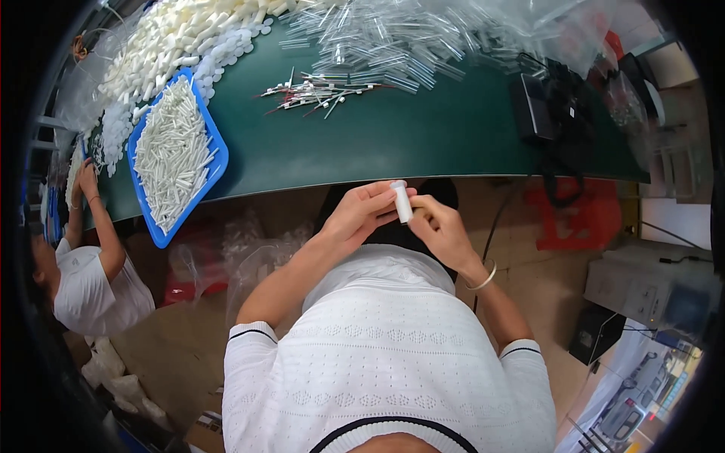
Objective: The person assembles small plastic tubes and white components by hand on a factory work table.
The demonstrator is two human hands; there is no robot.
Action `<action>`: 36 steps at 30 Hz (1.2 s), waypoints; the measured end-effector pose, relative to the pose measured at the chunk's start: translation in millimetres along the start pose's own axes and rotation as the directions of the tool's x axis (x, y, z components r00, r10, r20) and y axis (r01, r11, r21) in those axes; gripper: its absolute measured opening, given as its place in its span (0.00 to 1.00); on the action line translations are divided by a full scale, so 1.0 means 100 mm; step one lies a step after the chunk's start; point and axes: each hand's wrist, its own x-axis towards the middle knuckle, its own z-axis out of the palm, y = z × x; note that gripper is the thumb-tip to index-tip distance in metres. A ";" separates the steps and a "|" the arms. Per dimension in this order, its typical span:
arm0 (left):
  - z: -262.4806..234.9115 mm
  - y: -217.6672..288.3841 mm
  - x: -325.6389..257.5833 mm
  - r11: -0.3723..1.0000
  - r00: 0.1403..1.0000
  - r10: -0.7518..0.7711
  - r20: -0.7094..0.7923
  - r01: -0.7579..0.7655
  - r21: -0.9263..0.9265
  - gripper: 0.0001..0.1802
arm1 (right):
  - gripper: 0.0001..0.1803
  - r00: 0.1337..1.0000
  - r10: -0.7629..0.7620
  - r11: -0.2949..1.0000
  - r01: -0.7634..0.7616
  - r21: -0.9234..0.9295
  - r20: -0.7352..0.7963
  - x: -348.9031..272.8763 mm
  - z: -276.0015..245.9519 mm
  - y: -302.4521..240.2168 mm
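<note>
A small white plastic tube [401, 201] with a cap stands upright between my two hands, just below the front edge of the green table [393, 143]. My left hand [361, 213] pinches it from the left with fingers curled around it. My right hand [439, 226] grips its lower part from the right; a bangle sits on that wrist. Both hands are held in front of my chest, over my lap.
A blue tray [211, 140] full of white tubes lies at the table's left. White caps and tubes [181, 38] are heaped behind it, clear tubes [393, 38] at the back, thin sticks [317, 92] mid-table. A black device [540, 106] sits right. Another person [91, 279] works at left.
</note>
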 end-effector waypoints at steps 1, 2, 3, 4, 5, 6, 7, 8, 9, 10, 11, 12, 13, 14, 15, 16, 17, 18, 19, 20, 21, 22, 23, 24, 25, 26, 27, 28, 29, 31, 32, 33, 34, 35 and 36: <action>0.03 0.06 -0.09 1.000 1.000 -0.001 0.004 0.001 -0.028 0.18 | 0.29 0.974 -0.217 0.956 0.199 -0.217 -0.063 -0.04 -0.08 -0.15; 0.01 0.06 -0.13 0.999 1.000 0.005 -0.004 -0.005 -0.035 0.18 | 0.38 0.897 -0.435 0.829 0.364 -0.425 -0.080 -0.06 -0.12 -0.27; -0.01 0.05 -0.16 0.999 1.000 0.000 0.015 0.001 -0.037 0.18 | 0.38 0.898 -0.435 0.829 0.369 -0.421 -0.067 -0.04 -0.12 -0.32; -0.02 0.05 -0.19 0.999 0.999 -0.005 0.033 0.007 -0.039 0.18 | 0.40 0.884 -0.468 0.796 0.418 -0.437 -0.007 -0.01 -0.12 -0.35; 0.01 0.06 -0.21 0.999 0.999 0.010 0.050 -0.008 -0.044 0.18 | 0.42 0.866 -0.497 0.762 0.464 -0.452 0.050 0.02 -0.11 -0.37; 0.02 0.08 -0.22 0.999 0.999 0.013 0.042 -0.011 -0.052 0.18 | 0.42 0.845 -0.530 0.733 0.500 -0.461 0.073 0.08 -0.10 -0.36; 0.01 0.10 -0.23 0.999 0.999 0.015 0.045 -0.013 -0.042 0.18 | 0.42 0.825 -0.561 0.716 0.526 -0.460 0.071 0.12 -0.09 -0.35; 0.01 0.12 -0.23 0.999 0.999 0.016 0.047 -0.014 -0.032 0.18 | 0.42 0.804 -0.590 0.698 0.551 -0.458 0.069 0.17 -0.07 -0.34; 0.02 0.15 -0.23 0.999 0.999 0.021 0.033 -0.020 -0.030 0.19 | 0.42 0.805 -0.588 0.699 0.555 -0.451 0.079 0.21 -0.07 -0.35; 0.01 0.16 -0.22 0.999 0.999 0.024 0.024 -0.023 -0.038 0.19 | 0.40 0.803 -0.591 0.700 0.557 -0.447 0.076 0.24 -0.07 -0.36; -0.02 0.16 -0.22 1.000 0.999 0.015 0.033 -0.014 -0.024 0.19 | 0.39 0.802 -0.593 0.701 0.558 -0.443 0.071 0.26 -0.06 -0.37; -0.04 0.17 -0.21 1.000 0.999 0.007 0.043 -0.006 -0.009 0.19 | 0.39 0.802 -0.592 0.702 0.562 -0.438 0.080 0.28 -0.05 -0.36; -0.03 0.19 -0.23 1.000 0.999 0.010 0.037 -0.010 -0.016 0.19 | 0.38 0.793 -0.607 0.706 0.569 -0.421 0.054 0.30 -0.03 -0.35; 0.00 0.21 -0.24 0.999 0.999 -0.022 0.034 0.023 -0.035 0.18 | 0.37 0.783 -0.621 0.709 0.576 -0.406 0.027 0.33 -0.02 -0.33; 0.01 0.22 -0.26 0.997 0.998 -0.053 0.032 0.054 -0.054 0.18 | 0.36 0.772 -0.635 0.697 0.581 -0.421 0.014 0.36 0.00 -0.33; 0.01 0.23 -0.28 0.997 0.999 -0.045 0.030 0.047 -0.059 0.18 | 0.36 0.770 -0.637 0.693 0.586 -0.419 0.023 0.38 0.01 -0.36; -0.01 0.26 -0.30 0.996 0.998 -0.055 0.016 0.056 -0.063 0.17 | 0.36 0.779 -0.626 0.711 0.584 -0.392 0.024 0.42 0.03 -0.39; -0.03 0.28 -0.31 0.996 0.998 -0.063 0.003 0.063 -0.067 0.17 | 0.36 0.787 -0.616 0.727 0.582 -0.365 0.028 0.45 0.05 -0.42; -0.03 0.31 -0.33 0.996 0.998 -0.065 -0.014 0.064 -0.064 0.17 | 0.37 0.786 -0.617 0.721 0.588 -0.366 0.046 0.48 0.09 -0.44; -0.03 0.32 -0.36 0.996 0.998 -0.059 -0.021 0.057 -0.064 0.17 | 0.37 0.782 -0.622 0.718 0.595 -0.361 0.051 0.51 0.11 -0.45; -0.04 0.35 -0.41 0.996 0.998 -0.046 -0.040 0.043 -0.083 0.16 | 0.38 0.763 -0.644 0.705 0.622 -0.340 0.061 0.56 0.15 -0.46; -0.06 0.37 -0.46 0.994 0.998 -0.034 -0.060 0.028 -0.102 0.15 | 0.38 0.743 -0.666 0.691 0.649 -0.318 0.070 0.60 0.19 -0.48; -0.11 0.41 -0.57 0.994 0.997 0.015 -0.076 -0.024 -0.110 0.14 | 0.38 0.739 -0.664 0.699 0.667 -0.259 0.111 0.67 0.25 -0.57; -0.19 0.44 -0.67 0.995 0.992 0.041 -0.121 -0.052 -0.089 0.14 | 0.38 0.739 -0.649 0.722 0.673 -0.158 0.181 0.76 0.30 -0.67; -0.30 0.44 -0.79 0.998 0.979 0.070 -0.191 -0.069 0.012 0.14 | 0.37 0.734 -0.633 0.719 0.675 -0.164 0.246 0.82 0.32 -0.79; -0.44 0.43 -0.93 0.990 0.960 0.107 -0.259 -0.079 0.114 0.13 | 0.35 0.724 -0.616 0.715 0.679 -0.167 0.311 0.89 0.35 -0.87; -0.58 0.42 -1.11 0.966 0.928 0.121 -0.352 -0.028 0.258 0.14 | 0.32 0.726 -0.627 0.689 0.686 -0.233 0.283 1.02 0.29 -0.87; -0.74 0.38 -1.29 0.920 0.887 0.150 -0.436 0.036 0.390 0.14 | 0.29 0.724 -0.641 0.659 0.690 -0.300 0.255 1.20 0.17 -0.86; -0.95 0.29 -1.46 0.781 0.840 0.210 -0.501 0.163 0.602 0.14 | 0.22 0.737 -0.660 0.623 0.644 -0.444 0.142 1.38 0.06 -0.76; -1.17 0.10 -1.71 0.586 0.781 0.293 -0.551 0.309 0.749 0.14 | 0.16 0.758 -0.647 0.539 0.528 -0.656 0.079 1.67 -0.08 -0.68; -1.23 0.05 -1.77 0.291 0.768 0.349 -0.537 0.456 0.841 0.14 | 0.13 0.743 -0.665 0.504 0.525 -0.686 0.080 1.78 -0.11 -0.62; -1.24 0.07 -1.78 -0.035 0.766 0.400 -0.503 0.561 0.827 0.14 | 0.11 0.756 -0.651 0.482 0.488 -0.728 0.076 1.86 -0.12 -0.55; -1.22 0.12 -1.72 -0.042 0.770 0.401 -0.495 0.556 0.830 0.14 | 0.09 0.769 -0.636 0.459 0.447 -0.768 0.068 1.90 -0.13 -0.50; -1.14 0.20 -1.60 0.101 0.812 0.427 -0.398 0.395 0.913 0.12 | 0.09 0.765 -0.639 0.451 0.449 -0.771 0.072 1.92 -0.11 -0.46; -1.00 0.29 -1.46 0.234 0.833 0.463 -0.302 0.214 0.948 0.10 | 0.08 0.772 -0.631 0.448 0.437 -0.780 0.070 1.91 -0.11 -0.42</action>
